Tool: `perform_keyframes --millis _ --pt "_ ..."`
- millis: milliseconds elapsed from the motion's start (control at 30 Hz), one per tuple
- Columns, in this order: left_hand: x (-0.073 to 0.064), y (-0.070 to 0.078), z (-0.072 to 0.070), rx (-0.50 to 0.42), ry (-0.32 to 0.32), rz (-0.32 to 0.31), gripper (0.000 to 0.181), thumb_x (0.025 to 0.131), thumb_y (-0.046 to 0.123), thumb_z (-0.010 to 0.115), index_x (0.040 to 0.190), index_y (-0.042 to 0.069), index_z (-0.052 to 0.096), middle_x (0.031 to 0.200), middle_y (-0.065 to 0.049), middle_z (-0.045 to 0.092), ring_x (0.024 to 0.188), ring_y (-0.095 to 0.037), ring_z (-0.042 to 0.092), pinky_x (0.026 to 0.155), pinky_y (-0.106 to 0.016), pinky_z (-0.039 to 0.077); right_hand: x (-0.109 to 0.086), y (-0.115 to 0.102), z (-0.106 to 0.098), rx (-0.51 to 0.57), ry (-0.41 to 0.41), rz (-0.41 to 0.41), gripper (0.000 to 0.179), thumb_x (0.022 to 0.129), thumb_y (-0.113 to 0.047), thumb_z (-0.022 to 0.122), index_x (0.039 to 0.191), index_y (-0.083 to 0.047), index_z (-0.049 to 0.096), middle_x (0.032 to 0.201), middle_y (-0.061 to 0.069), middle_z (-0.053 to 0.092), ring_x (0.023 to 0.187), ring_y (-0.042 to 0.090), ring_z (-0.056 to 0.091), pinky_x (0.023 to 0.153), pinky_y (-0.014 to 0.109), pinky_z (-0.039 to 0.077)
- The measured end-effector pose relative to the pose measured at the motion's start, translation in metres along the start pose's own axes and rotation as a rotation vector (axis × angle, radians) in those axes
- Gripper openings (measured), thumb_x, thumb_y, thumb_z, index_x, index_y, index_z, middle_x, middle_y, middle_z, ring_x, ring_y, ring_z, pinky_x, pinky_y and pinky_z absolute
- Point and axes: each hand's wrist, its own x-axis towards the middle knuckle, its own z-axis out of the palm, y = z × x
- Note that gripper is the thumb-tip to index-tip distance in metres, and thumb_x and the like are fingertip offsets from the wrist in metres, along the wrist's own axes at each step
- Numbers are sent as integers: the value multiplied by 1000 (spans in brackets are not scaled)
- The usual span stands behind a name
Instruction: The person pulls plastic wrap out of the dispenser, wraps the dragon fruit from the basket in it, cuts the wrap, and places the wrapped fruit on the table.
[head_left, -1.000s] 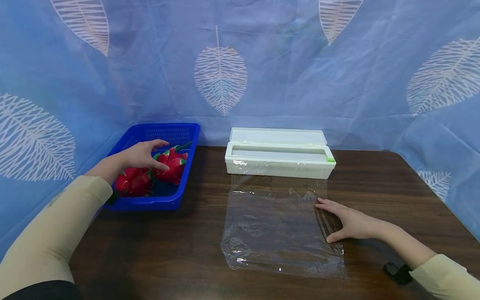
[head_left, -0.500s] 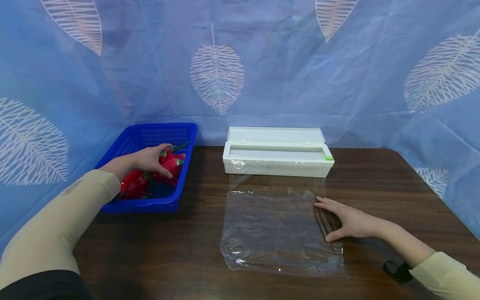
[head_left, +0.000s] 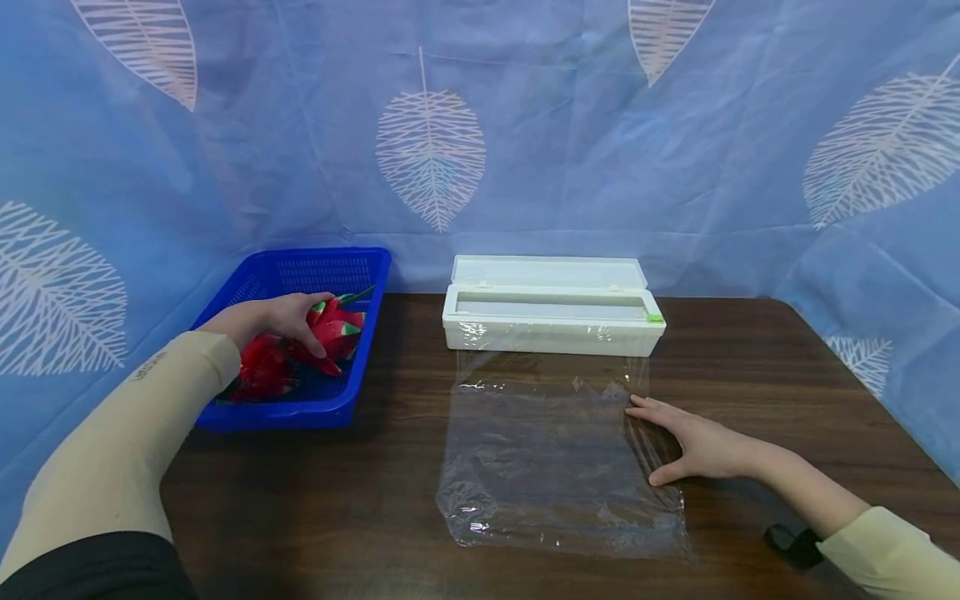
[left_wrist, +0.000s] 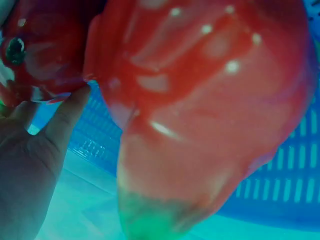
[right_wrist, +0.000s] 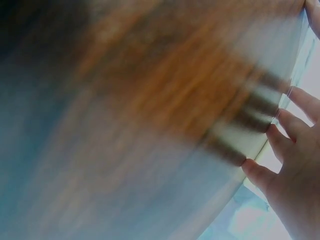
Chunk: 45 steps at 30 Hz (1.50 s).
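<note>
My left hand reaches into a blue plastic basket and grips a red dragon fruit with green-tipped scales, thumb on its near side and fingers on the far side. A second dragon fruit lies under my wrist. It looms large and close in the left wrist view, where my fingers touch the farther fruit. My right hand is spread, its fingertips resting on the right edge of a sheet of clear cling film lying on the table.
A white cling film dispenser stands at the back, lid raised, with a green slider at its right end. Film runs from its front onto the brown wooden table. A blue leaf-patterned cloth hangs behind.
My left hand first moved right and down over the right-hand dragon fruit, then shifted slightly left, closing around it. My right hand has kept its place on the film.
</note>
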Motion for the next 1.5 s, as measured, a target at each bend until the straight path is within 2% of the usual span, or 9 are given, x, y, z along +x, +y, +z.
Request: perform_keyframes --millis 233,400,467,633,767,1000,1167,1367,1500 --pt "5 2 7 -48 -34 34 113 78 29 83 152 -1 2 148 -35 20 132 -53 25 103 -66 27 0 -1 -1 -2 -3 4 98 78 -55 74 149 -1 33 155 30 15 133 56 25 88 68 39" --pt "8 2 11 -33 -5 27 113 79 36 82 152 0 3 150 -36 14 135 -55 17 104 -67 23 -1 0 0 -6 2 2 98 78 -55 74 149 -1 33 155 29 16 133 55 24 89 67 39" --pt "9 2 12 -40 7 20 112 79 38 81 152 1 4 150 -36 15 135 -55 18 105 -67 23 -1 0 0 -6 4 1 98 78 -56 74 149 -1 33 155 29 16 134 54 24 90 67 38" --pt "14 -1 14 -32 57 2 108 78 38 81 150 2 10 142 -35 30 126 -51 35 101 -63 33 0 1 1 -8 4 3 98 78 -56 73 149 -2 33 155 27 16 135 54 23 90 68 37" --pt "15 -5 13 2 89 22 105 78 36 81 149 -1 12 141 -36 33 127 -51 36 103 -63 31 0 0 1 -7 7 -1 98 78 -56 73 149 -1 33 156 27 16 135 53 23 91 68 37" --pt "9 -5 11 -3 103 54 102 78 34 81 147 -1 16 136 -33 38 118 -45 45 96 -59 40 -1 -1 1 3 0 7 98 78 -54 74 149 -1 33 156 27 16 135 54 22 90 67 39" --pt "-1 -4 6 -17 144 53 100 78 34 81 147 1 16 132 -30 42 111 -41 49 88 -53 48 0 -2 1 7 -9 6 97 79 -53 74 149 -1 33 155 28 16 134 54 23 89 67 39" --pt "-15 0 -6 23 204 91 104 78 37 81 148 0 15 140 -33 33 121 -49 40 92 -61 42 1 -3 1 12 -20 6 97 79 -52 75 149 -1 33 155 28 15 134 55 24 88 66 40" --pt "-23 3 -13 40 276 117 107 76 40 83 149 1 15 141 -33 31 122 -50 39 92 -64 40 2 -3 -1 13 -21 12 97 78 -51 76 149 -1 33 155 28 14 134 55 24 88 65 41"
